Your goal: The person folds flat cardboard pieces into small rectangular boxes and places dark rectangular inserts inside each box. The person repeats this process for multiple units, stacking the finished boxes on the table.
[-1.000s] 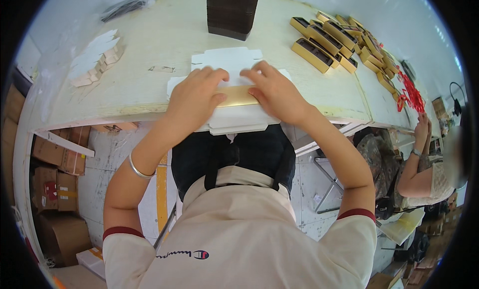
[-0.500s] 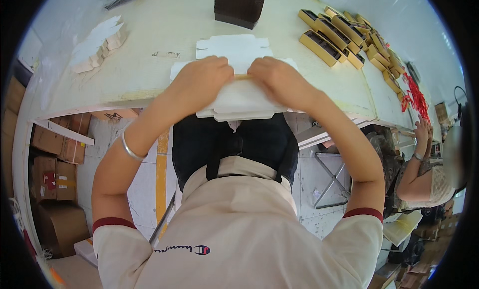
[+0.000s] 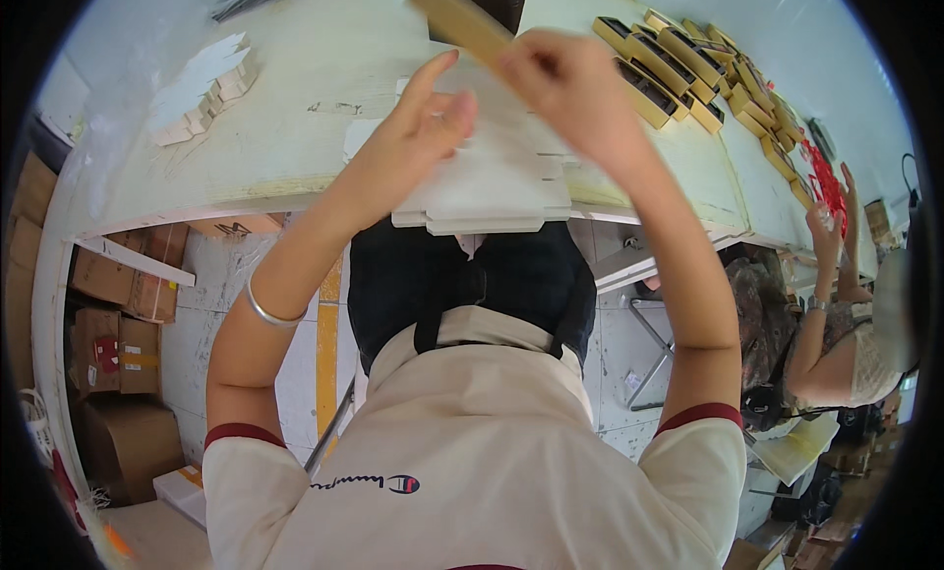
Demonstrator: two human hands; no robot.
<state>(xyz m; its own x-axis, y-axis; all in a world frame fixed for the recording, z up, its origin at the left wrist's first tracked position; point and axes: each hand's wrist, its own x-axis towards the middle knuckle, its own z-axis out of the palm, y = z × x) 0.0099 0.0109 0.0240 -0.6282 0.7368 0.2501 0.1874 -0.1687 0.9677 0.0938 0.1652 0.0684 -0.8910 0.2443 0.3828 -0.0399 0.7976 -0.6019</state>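
Observation:
My right hand [image 3: 575, 93], its fingers closed, lifts a long narrow gold-brown box [image 3: 462, 21] by its near end. Motion blurs the box, which slants up to the left, in front of a dark brown block [image 3: 506, 4]. Just left of it, my left hand [image 3: 413, 127] is empty, its thumb and forefinger apart. Beneath both hands, flat white card blanks [image 3: 492, 181] lie stacked at the table's near edge. Their front flaps jut over the edge, and my hands and forearms cover part of them.
Several gold boxes with dark insides [image 3: 657, 63] are piled at the back right. Folded white card pieces [image 3: 202, 90] stand at the left of the table [image 3: 295, 142]. Far right, another person's hand [image 3: 826, 231] is by red cords [image 3: 824, 181]. Cartons [image 3: 98, 354] sit below left.
My right hand has risen away from the white blanks, carrying the gold-brown box up. My left hand has come off the blanks and its fingers have spread. The other person's hands have shifted.

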